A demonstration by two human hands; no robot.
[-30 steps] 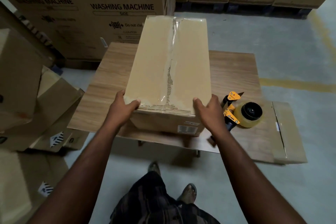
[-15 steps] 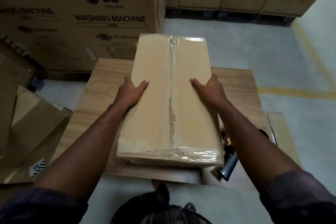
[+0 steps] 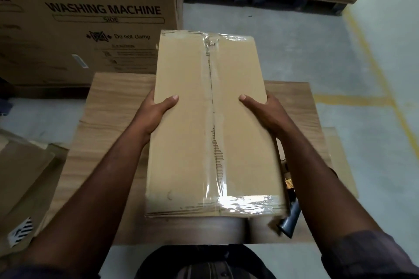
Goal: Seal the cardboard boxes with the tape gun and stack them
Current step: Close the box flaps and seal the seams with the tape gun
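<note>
Above the table, the box now rides higher and nearer, left hand at 9 o'clock and right hand at 3 o'clock gripping its sides; sealed, it seems ready for stacking.

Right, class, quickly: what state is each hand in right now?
Left hand: grips the left side of the taped cardboard box, thumb on top.
Right hand: grips the box's right side, thumb on top.

Dim, slightly blurred, tape glaring
</note>
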